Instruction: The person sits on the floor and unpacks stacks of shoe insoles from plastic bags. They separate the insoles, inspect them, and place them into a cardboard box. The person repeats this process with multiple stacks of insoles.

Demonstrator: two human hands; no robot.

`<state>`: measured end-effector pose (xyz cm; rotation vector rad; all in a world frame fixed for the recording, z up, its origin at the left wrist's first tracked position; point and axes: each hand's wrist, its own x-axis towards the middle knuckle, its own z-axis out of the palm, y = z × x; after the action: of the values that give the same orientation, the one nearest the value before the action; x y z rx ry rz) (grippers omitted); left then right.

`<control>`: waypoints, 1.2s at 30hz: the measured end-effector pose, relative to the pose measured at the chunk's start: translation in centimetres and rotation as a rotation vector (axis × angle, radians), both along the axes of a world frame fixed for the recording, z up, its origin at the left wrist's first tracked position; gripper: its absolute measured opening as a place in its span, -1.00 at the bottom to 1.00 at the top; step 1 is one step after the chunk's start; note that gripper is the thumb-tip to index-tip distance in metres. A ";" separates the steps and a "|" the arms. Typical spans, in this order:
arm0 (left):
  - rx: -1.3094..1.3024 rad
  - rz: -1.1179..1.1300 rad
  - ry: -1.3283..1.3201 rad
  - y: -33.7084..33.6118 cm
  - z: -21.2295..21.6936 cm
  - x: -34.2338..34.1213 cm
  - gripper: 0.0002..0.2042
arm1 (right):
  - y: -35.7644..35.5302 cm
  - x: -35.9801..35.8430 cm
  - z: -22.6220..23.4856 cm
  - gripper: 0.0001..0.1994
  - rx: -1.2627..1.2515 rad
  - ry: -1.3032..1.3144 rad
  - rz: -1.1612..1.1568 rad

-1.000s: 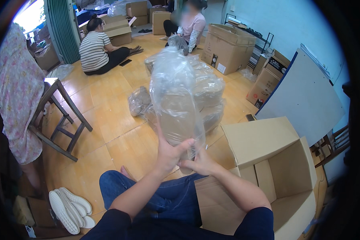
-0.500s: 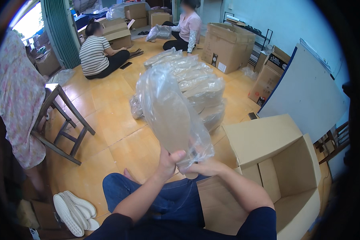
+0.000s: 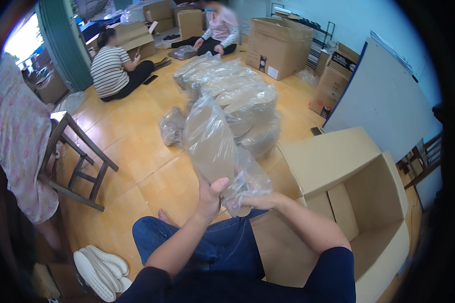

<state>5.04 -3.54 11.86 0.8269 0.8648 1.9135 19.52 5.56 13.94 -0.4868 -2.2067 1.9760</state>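
In front of my lap I hold a clear plastic bag [image 3: 210,139] with beige, insole-shaped pieces inside, its rounded far end tilted up. My left hand [image 3: 210,197] is closed round its left side near the lower end, thumb on top. At the bag's gathered mouth, my right hand [image 3: 260,201] is closed on the plastic, its fingers partly hidden by the film. A beige rounded tip [image 3: 241,211] of the pieces shows between the hands. Just beyond stands a pile of similar filled bags [image 3: 247,96].
An open cardboard box [image 3: 374,202] stands at my right. White shoe soles [image 3: 98,270] lie at lower left, near a wooden stool [image 3: 81,161]. Two people sit on the floor at the back among cartons [image 3: 278,48]. A white board [image 3: 381,96] leans at right.
The held bag has come down and its far end now leans closer to the pile. At the back, the person in pink has let a plastic bag down onto the floor.
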 end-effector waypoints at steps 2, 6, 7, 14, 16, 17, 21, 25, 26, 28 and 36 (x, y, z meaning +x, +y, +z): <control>-0.047 -0.022 -0.051 -0.3 -1.4 0.4 -0.25 | 0.2 0.0 0.2 0.14 0.222 0.072 -0.024; -0.310 0.007 -0.095 -1.5 -2.5 -1.3 -0.38 | -1.2 -1.4 1.0 0.14 0.412 0.086 -0.104; -0.251 -0.029 -0.122 -1.5 -2.2 -2.2 -0.38 | -2.2 -2.1 1.3 -0.03 0.450 0.099 -0.205; -0.152 0.131 -0.364 0.5 1.4 -4.5 -0.35 | -2.9 1.4 9.7 -0.46 0.465 0.337 -0.042; -0.110 0.186 -0.407 0.9 2.5 -4.1 -0.34 | -2.2 1.1 11.8 -0.17 0.332 0.535 -0.479; -0.101 0.193 -0.374 1.1 2.8 -3.8 -0.34 | -1.8 0.4 12.6 0.06 0.390 0.675 -0.706; -0.074 0.188 -0.130 2.5 5.2 -1.9 -0.32 | -2.4 -1.4 11.5 0.42 0.143 0.514 -0.545; 0.024 0.093 0.218 4.9 8.3 1.9 -0.31 | -2.5 -0.1 11.6 0.47 0.098 0.447 -0.548; 0.064 0.055 0.307 5.5 9.1 3.1 -0.30 | -2.3 0.6 11.9 0.48 0.092 0.424 -0.541; 0.156 0.019 0.422 6.7 10.7 5.9 -0.29 | -1.6 2.5 13.0 0.46 0.090 0.436 -0.626; 0.505 -0.593 0.915 10.4 10.5 17.2 -0.26 | 4.5 22.5 10.4 -0.52 -0.277 1.041 -0.849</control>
<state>22.21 6.90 22.33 2.0870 0.5089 1.1776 42.05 10.09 24.33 -0.2411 -0.8804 1.4863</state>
